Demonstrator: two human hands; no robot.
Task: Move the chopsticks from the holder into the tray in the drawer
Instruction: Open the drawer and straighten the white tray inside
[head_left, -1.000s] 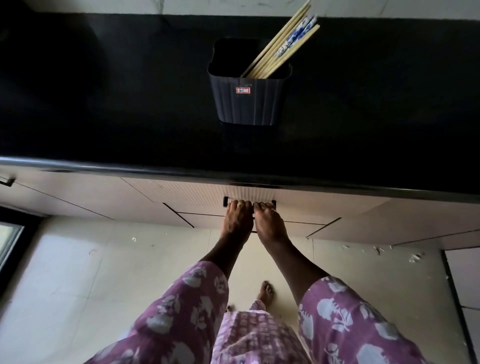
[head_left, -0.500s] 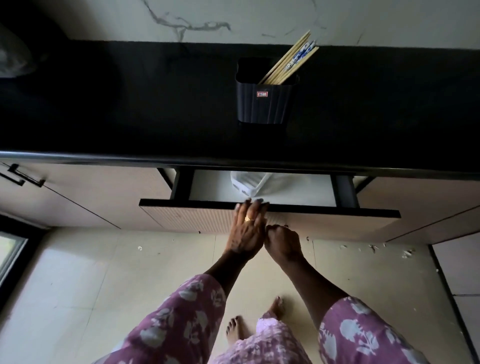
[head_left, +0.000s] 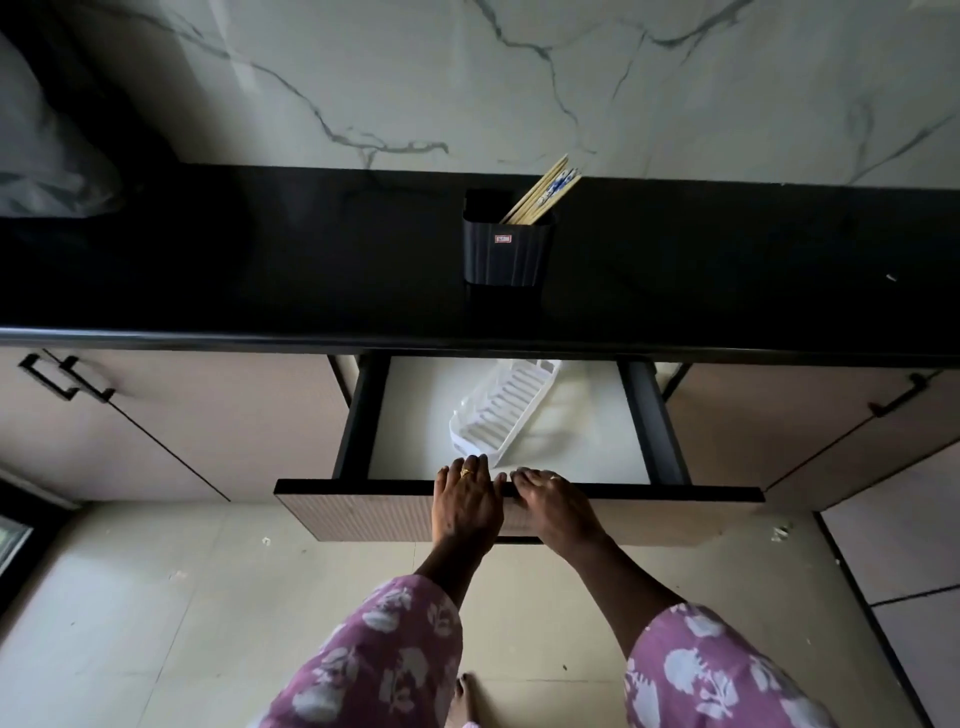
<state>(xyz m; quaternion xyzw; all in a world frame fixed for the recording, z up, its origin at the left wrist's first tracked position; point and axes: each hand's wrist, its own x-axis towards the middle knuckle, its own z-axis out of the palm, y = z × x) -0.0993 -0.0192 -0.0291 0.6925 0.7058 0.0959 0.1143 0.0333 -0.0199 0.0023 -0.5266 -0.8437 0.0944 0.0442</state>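
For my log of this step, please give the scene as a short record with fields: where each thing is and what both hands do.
chopsticks: lean tilted in the holder, none in the tray yet
holder: upright on the black counter
drawer: pulled open
tray: white, lies askew in the drawer
left hand: fingers curled over the drawer's front edge
right hand: grips the same edge, beside the left hand

The countertop (head_left: 260, 270) is polished black stone with a dull gloss. On it the holder (head_left: 501, 260) is matt black plastic with ribbed walls. The chopsticks (head_left: 540, 195) look like pale bare wood, a few with blue-and-white printed tops. The wall (head_left: 467, 78) is smooth, grey-veined white marble. The drawer front (head_left: 363, 514) is finely ribbed wood-look board, the tray (head_left: 498, 410) smooth white plastic, and the sleeves (head_left: 374, 665) soft printed cloth.
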